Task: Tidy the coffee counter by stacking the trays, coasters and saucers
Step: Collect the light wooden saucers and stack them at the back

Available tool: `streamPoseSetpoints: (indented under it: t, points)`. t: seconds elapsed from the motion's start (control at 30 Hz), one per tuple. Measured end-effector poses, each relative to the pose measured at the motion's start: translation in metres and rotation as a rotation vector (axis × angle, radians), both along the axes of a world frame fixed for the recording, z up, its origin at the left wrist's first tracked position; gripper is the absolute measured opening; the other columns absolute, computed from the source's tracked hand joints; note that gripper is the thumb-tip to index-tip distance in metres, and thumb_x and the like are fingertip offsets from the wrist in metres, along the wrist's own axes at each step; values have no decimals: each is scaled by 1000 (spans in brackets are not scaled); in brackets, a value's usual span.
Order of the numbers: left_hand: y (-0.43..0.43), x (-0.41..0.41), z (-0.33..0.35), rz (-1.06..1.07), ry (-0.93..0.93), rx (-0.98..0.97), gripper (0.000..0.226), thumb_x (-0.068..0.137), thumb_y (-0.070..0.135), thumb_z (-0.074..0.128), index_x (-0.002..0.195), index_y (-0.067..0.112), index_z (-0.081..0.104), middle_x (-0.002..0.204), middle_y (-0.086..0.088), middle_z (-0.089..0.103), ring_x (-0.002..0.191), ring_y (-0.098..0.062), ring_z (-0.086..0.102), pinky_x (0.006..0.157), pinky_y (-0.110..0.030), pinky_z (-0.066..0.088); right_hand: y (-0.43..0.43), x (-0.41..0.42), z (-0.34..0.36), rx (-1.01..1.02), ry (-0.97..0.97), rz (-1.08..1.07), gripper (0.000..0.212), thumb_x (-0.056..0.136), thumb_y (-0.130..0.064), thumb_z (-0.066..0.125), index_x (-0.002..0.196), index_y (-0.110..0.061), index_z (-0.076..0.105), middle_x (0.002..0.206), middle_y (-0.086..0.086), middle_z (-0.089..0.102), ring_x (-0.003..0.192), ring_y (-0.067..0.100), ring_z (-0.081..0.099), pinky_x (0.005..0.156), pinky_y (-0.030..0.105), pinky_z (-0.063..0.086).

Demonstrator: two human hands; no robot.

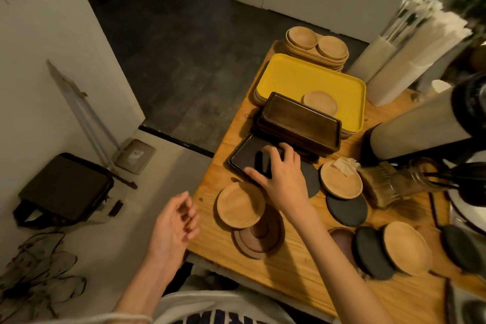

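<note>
My right hand (pixel 282 176) rests on a black rectangular tray (pixel 246 156) near the counter's left edge, fingers spread over it and curled on its near rim. Behind it stands a stack of dark wooden trays (pixel 299 123), then a yellow tray (pixel 310 81) with one wooden saucer (pixel 319 102) in it. My left hand (pixel 176 221) hovers open off the counter's left side, holding nothing. A wooden saucer (pixel 240 205) lies near my right wrist, over brown coasters (pixel 259 242). More wooden saucers (pixel 340 180) and dark slate coasters (pixel 347 209) lie to the right.
The wooden counter (pixel 289 265) ends at its left edge above the floor. Stacked oval wooden trays (pixel 317 47) sit at the back. White straw holders (pixel 389 60), a brush (pixel 386 187), a grey cylinder (pixel 420 129) and dark utensils (pixel 447 179) crowd the right side.
</note>
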State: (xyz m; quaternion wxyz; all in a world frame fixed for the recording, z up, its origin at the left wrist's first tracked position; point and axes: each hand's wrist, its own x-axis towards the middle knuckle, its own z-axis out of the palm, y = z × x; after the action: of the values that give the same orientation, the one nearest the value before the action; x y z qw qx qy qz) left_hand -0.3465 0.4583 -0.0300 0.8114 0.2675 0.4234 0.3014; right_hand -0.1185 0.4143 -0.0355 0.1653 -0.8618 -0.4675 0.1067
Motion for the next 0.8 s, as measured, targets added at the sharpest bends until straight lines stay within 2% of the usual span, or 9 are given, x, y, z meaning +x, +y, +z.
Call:
streamPoseSetpoints:
  t: [0.1,0.27,0.37,0.47,0.6,0.73,0.8]
  points:
    - [1,8,-1,-97,15,23,28,80,33,59,60,19,45,55,4,35,43,-8,28,36,-18,26,-20,-2,7,17,43,-81,58,92,-63,47,136,-25,44,144,6,40,133,26,36,99,40,44]
    - [-3,27,-6,-283,11,71,34,79,34,63,55,21,42,53,4,31,40,-8,25,35,-20,21,-80,-7,15,88,110,-160,35,98,-42,52,126,-20,55,125,1,53,117,20,48,95,33,43]
    - [-9,39,-9,-392,18,106,38,78,34,64,52,20,40,50,4,30,37,-7,24,33,-18,21,-114,-14,16,82,120,-237,33,99,-39,51,127,-22,55,126,-2,54,117,16,48,93,29,43]
    - [-22,58,-8,-496,26,166,42,80,33,62,48,21,39,45,5,28,36,-7,22,32,-17,22,-146,-16,17,115,156,-344,28,99,-37,52,122,-22,59,116,-4,57,108,13,53,83,24,39]
    - [-47,82,0,-592,39,203,47,85,30,58,47,19,34,45,1,23,36,-10,20,34,-19,17,-189,-19,24,247,253,-450,18,97,-23,58,113,-16,63,107,-2,63,103,13,58,84,32,49]
    - [-85,116,3,-627,48,204,52,93,20,49,44,17,30,42,-1,20,36,-12,17,36,-25,11,-243,-5,37,387,301,-567,18,96,-20,61,114,-22,64,109,-7,62,102,-2,58,77,10,46]
    - [-105,137,3,-655,43,203,57,98,14,41,42,17,30,40,0,21,34,-12,17,35,-22,12,-267,11,44,428,283,-608,19,96,-21,61,115,-22,64,110,-8,61,102,0,58,77,11,47]
